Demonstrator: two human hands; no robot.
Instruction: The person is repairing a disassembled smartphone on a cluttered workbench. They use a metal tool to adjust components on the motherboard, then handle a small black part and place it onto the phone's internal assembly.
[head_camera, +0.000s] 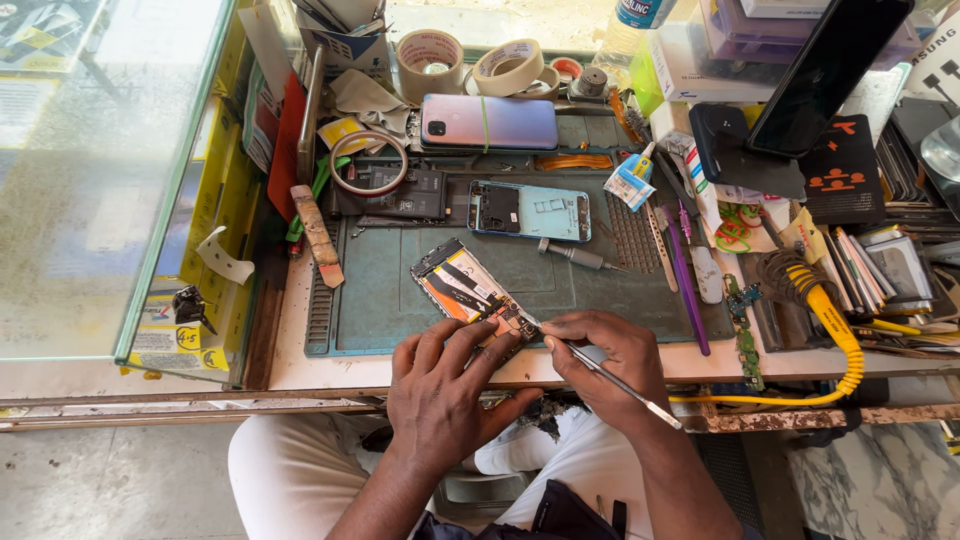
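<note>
An opened phone body (468, 290) lies tilted on the green repair mat (380, 290), its inner parts showing. My left hand (445, 385) rests on its near end, fingers pressing it down. My right hand (610, 365) grips thin metal tweezers (610, 378), whose tip touches the phone's lower corner near my left fingertips. A light blue phone frame (530, 211) lies farther back on the mat, with a small screwdriver (575, 256) beside it.
A purple phone (490, 122), tape rolls (430, 52), a black battery (405, 193) and a tape ring (368, 163) sit behind. A glass case (100, 170) stands left. A yellow cable (835, 330), a phone on a stand (825, 70), tools and boxes crowd the right.
</note>
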